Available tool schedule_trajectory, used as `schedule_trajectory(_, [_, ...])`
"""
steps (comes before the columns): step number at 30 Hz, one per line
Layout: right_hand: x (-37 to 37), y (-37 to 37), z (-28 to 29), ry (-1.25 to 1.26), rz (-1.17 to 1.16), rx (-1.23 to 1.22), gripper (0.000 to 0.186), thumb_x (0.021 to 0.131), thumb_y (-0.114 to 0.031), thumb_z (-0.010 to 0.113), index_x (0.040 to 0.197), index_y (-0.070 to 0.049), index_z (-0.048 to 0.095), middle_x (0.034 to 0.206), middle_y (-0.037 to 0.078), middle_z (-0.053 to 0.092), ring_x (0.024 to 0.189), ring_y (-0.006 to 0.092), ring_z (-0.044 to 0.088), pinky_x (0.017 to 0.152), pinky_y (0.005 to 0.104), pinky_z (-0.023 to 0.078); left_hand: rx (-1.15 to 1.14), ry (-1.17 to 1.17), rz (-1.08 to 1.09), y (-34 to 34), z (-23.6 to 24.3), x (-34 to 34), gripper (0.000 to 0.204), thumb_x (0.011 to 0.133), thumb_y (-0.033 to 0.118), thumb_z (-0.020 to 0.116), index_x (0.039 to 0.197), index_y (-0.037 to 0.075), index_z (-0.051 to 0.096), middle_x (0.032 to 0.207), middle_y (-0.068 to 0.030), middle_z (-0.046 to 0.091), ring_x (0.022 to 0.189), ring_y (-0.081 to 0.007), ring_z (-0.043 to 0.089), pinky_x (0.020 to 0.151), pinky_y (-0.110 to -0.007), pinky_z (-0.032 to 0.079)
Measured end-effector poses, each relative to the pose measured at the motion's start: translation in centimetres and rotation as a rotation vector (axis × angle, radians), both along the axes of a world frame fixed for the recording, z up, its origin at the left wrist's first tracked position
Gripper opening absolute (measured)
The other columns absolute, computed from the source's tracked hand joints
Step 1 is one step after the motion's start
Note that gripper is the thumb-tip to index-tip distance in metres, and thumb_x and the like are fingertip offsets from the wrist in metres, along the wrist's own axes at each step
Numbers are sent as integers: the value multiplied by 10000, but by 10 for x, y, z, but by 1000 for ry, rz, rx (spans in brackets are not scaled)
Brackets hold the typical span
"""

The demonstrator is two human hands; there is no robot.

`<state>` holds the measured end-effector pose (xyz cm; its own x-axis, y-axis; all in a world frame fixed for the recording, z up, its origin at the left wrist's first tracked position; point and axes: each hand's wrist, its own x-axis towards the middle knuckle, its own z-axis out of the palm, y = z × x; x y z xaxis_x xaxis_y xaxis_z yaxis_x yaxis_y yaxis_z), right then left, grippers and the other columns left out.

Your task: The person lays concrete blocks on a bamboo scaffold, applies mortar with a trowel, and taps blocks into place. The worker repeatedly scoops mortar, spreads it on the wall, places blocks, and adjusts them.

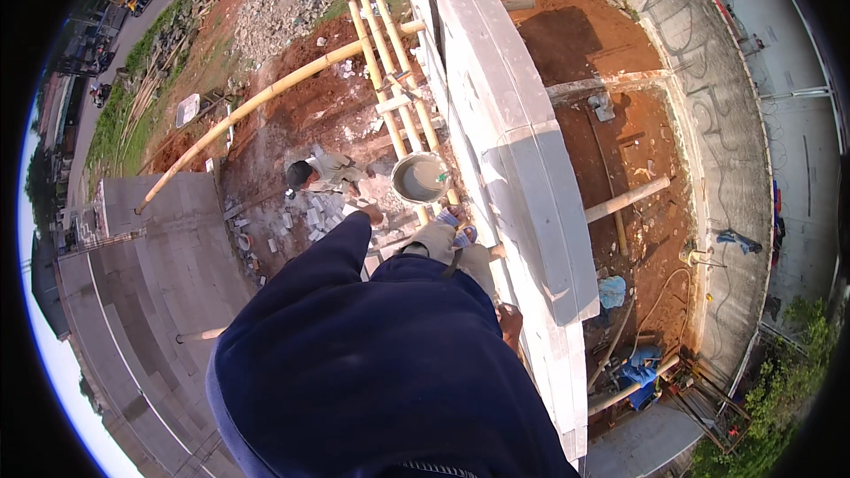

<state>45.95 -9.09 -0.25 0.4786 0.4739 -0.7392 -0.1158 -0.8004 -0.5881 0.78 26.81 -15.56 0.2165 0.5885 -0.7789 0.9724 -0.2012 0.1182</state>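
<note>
Mortar (pixel 414 181), grey and wet-looking, is seen in the head view, held in a round bucket (pixel 394 184) that appears to be set on bamboo poles (pixel 356 9), just beside a pale block wall (pixel 544 204). Sandalled feet (pixel 466 235) are placed close to the bucket's near side. The left hand (pixel 373 213) is held out near the bucket but apart from it; whether it is open or closed cannot be told. The right hand (pixel 511 326) is placed close against the wall's left side; its fingers are partly hidden, and no grip can be made out.

The bucket could be tipped by a foot, since little room is left between them. Footing could be lost if the narrow, round poles were shifted by weight. Spilled mortar could then be dropped toward the co-worker (pixel 332 173), who is bent over near loose blocks (pixel 320 214) below.
</note>
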Motion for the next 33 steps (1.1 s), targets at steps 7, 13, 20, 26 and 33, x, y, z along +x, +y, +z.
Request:
schedule_trajectory(7, [43,-12,-65,101,565,30,219,964,-160,631,1115,-8,679,819,76,653,621,149,620,521,306,489,349,-293,-183,-64,45,53,232,937,240,606,948,71,763,904,-203,728,854,-388,726,728,-535,558])
schedule_trajectory(13, [23,62,-69,308,337,-268,225,927,-179,635,1090,-34,689,863,67,688,660,191,655,549,358,530,326,-427,394,-102,61,74,343,1010,306,537,1057,37,745,1044,-232,734,1034,-438,685,894,-544,525])
schedule_trajectory(20, [-19,196,-151,-251,804,-72,320,924,-278,613,1008,-2,752,908,183,763,840,306,742,738,420,576,72,-314,377,-119,41,72,421,974,386,564,1167,45,718,1218,-316,681,1156,-474,659,1005,-535,517])
schedule_trajectory(26, [-110,358,-232,-315,859,87,369,918,-366,672,1038,-28,758,1015,249,754,1007,436,717,921,509,547,-55,-112,986,-127,-4,128,763,987,591,557,1528,71,421,1496,-273,525,1368,-443,531,1133,-513,426])
schedule_trajectory(33, [-211,585,-431,-533,913,336,349,945,-310,659,1081,11,682,1053,235,725,997,429,696,891,525,551,138,-182,975,-109,-12,149,882,997,623,515,1588,-2,322,1537,-250,475,1459,-432,413,1214,-633,249])
